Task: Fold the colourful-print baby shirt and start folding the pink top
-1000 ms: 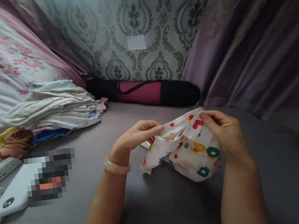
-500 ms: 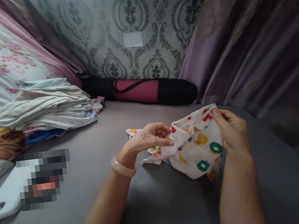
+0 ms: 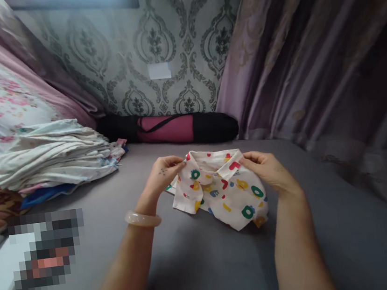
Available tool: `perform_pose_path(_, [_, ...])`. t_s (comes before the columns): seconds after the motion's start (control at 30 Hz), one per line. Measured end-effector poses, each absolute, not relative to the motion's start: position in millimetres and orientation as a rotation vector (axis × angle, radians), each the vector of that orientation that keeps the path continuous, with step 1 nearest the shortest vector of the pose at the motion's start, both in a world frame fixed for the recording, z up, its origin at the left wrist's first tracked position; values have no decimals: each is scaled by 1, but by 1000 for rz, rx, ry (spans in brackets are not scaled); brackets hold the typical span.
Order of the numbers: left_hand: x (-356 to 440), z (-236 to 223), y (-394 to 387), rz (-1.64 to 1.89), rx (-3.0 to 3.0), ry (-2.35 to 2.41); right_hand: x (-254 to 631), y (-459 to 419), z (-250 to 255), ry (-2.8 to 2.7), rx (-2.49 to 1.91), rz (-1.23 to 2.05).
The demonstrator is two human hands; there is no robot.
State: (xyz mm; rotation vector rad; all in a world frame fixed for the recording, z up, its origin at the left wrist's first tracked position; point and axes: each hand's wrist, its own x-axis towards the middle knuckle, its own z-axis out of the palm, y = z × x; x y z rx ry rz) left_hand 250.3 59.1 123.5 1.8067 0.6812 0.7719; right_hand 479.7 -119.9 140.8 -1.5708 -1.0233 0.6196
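Shirt point(image 3: 225, 193) between my left hand point(image 3: 163, 174) and right hand point(image 3: 269, 168).
Both pinch it near the collar point(image 3: 230, 168), which runs side to side.

Head camera, and here we look forward and down!
We're right above the forearms point(image 3: 298, 235), which run in from the bottom edge; the shirt point(image 3: 217, 194) sits close, just below mid-frame, and out past it, over the grey surface point(image 3: 202, 271), it's straight on to the wall point(image 3: 123, 36), curtains point(image 3: 257, 62) flanking both sides.
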Motion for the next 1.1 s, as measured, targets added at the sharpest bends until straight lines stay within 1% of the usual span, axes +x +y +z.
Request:
perform_pose_path(0.07, [246,130,61,765,1808,720,474,-119,148,-1124,-1590,616])
perform_pose_path(0.13, [244,140,62,804,1791,755,471,-113,157,-1215,-1597,532])
perform_pose_path(0.2, [244,153,62,882,1777,783,470,-105,168,-1299,-1606,368])
perform_pose_path(0.33, [250,188,67,1061,1793,727,471,-92,202,-1426,-1699,-88])
perform_pose_path(0.4, [254,208,73,1182,1874,724,468,-89,224,-1458,-1778,-310])
perform_pose_path(0.5, [259,240,84,1470,2147,741,463,-88,259,-1476,-1917,-595])
perform_pose_path(0.57, [260,260,90,1653,2357,650,460,-86,280,-1459,-1981,-741])
perform_pose_path(0.63, [257,279,89,1762,2499,525,458,-86,297,-1437,-1985,-812])
perform_pose_path(0.7, [249,295,83,1822,2519,462,455,-92,311,-1477,-1897,-736])
perform_pose_path(0.73, [242,303,77,1835,2475,455,452,-97,317,-1519,-1815,-613])
perform_pose_path(0.8, [226,315,66,1757,2305,419,447,-112,328,-1595,-1626,-221])
perform_pose_path(0.87, [211,322,59,1483,2111,308,444,-126,336,-1597,-1482,193])
perform_pose_path(0.93, [203,322,60,1150,1935,195,447,-131,340,-1564,-1446,429])
perform_pose_path(0.97, [204,320,64,1021,1878,183,450,-129,340,-1554,-1465,443])
perform_pose_path(1.0, [207,316,70,942,1855,212,455,-123,339,-1550,-1506,387])
perform_pose_path(1.03, [213,311,76,917,1870,274,460,-116,337,-1545,-1565,263])
perform_pose_path(1.1, [228,301,88,997,1973,437,466,-100,330,-1507,-1681,-106])
